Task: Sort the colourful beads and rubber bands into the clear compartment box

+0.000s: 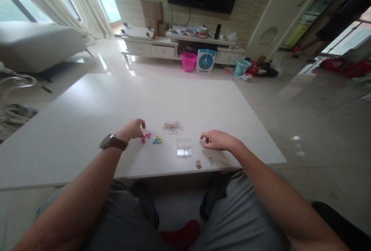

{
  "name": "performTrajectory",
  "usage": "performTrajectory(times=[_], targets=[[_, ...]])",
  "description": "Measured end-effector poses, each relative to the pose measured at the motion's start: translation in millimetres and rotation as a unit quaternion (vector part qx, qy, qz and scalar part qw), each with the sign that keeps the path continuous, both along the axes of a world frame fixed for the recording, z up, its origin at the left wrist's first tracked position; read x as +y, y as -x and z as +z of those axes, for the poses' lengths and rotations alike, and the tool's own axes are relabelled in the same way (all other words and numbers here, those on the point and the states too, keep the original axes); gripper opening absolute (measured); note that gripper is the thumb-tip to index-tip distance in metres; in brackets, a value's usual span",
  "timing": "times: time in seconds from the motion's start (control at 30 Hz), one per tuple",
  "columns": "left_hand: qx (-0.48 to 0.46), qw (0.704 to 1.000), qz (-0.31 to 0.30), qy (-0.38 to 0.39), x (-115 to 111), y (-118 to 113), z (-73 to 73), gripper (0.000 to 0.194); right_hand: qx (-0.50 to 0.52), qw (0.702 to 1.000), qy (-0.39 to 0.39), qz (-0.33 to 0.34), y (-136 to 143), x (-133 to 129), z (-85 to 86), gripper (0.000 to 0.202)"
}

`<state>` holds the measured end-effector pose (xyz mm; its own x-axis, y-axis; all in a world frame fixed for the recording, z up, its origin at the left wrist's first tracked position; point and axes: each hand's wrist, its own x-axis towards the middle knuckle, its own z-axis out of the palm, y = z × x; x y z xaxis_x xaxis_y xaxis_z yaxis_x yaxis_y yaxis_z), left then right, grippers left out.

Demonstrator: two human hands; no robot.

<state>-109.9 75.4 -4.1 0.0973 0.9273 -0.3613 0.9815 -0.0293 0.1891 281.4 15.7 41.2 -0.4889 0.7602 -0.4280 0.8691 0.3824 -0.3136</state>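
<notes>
My left hand, with a watch on its wrist, is over a few small pink and orange pieces. Its thumb and fingers are apart, and the thumb is close to the pieces. Just right of them lies a little cluster of blue, green and yellow pieces. Farther back is a pile of thin coloured rings. A clear compartment box stands between my hands. My right hand hovers by the box's right side, fingers curved and apart, holding nothing visible.
Near the front edge of the white table lie a small cartoon figure and a small pale item. Beyond the table are a pink basket, a blue fan and a low cabinet. Another person is at the far right.
</notes>
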Motion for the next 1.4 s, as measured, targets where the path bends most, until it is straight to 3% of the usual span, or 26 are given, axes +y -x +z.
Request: performTrajectory(times=[0.57,0.8,1.1,1.4], targets=[[0.012,0.999,0.037,-0.015,-3,-7,4.4,0.038,0.026,1.000,0.007,0.002,-3,2,-8.6,0.037],[-0.011,1.000,0.002,0.004,-6,-12,9.2,0.012,0.034,0.999,0.006,0.002,-1,1,-7.5,0.037],[0.009,0.999,0.004,0.040,-11,-18,19.4,0.011,0.035,0.999,-0.007,0.008,0,1,-3.9,0.037],[0.035,0.997,0.000,0.067,-15,-17,20.6,0.007,0.025,1.000,-0.009,0.008,-2,-1,-1.6,0.038]])
